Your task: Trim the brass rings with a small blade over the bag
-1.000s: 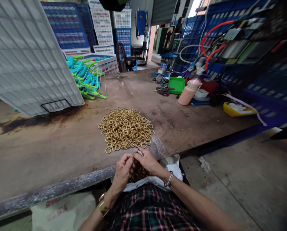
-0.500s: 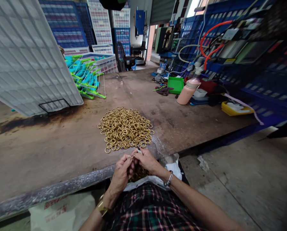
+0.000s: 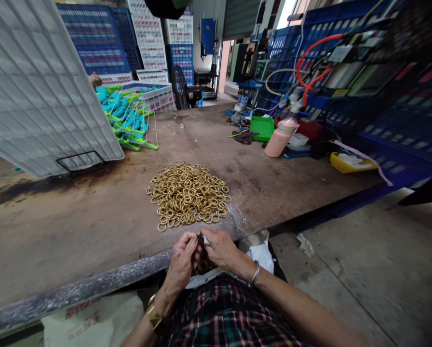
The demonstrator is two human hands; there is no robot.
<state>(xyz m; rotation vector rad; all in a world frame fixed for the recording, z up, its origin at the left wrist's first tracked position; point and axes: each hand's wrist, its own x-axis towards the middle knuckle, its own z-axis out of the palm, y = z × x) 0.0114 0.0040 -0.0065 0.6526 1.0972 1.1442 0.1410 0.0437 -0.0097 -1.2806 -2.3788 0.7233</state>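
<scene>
My left hand (image 3: 184, 255) is closed in a pinch at the table's front edge, around what looks like a gold ring, mostly hidden by the fingers. Close against it, my right hand (image 3: 221, 248) grips a small tool (image 3: 206, 240) with a pale body and a dark tip; its exact kind is hard to make out. The tip points at the left fingertips. Below both hands, brownish rings (image 3: 204, 264) lie on white material in my lap, partly covered by the hands. Just beyond the hands, a heap of gold rings (image 3: 189, 193) rests on the tabletop.
A ribbed white panel (image 3: 53, 91) leans at the left, beside green and turquoise plastic pieces (image 3: 129, 118). Toward the right stand a pink bottle (image 3: 278, 140), a green tray (image 3: 262, 129) and a yellow tray (image 3: 351, 164). Stacked crates (image 3: 96, 38) and a fan (image 3: 182, 86) are behind.
My right hand has turned the tool, so its dark tip now points left toward my left fingers instead of up and away. The ring heap looks the same.
</scene>
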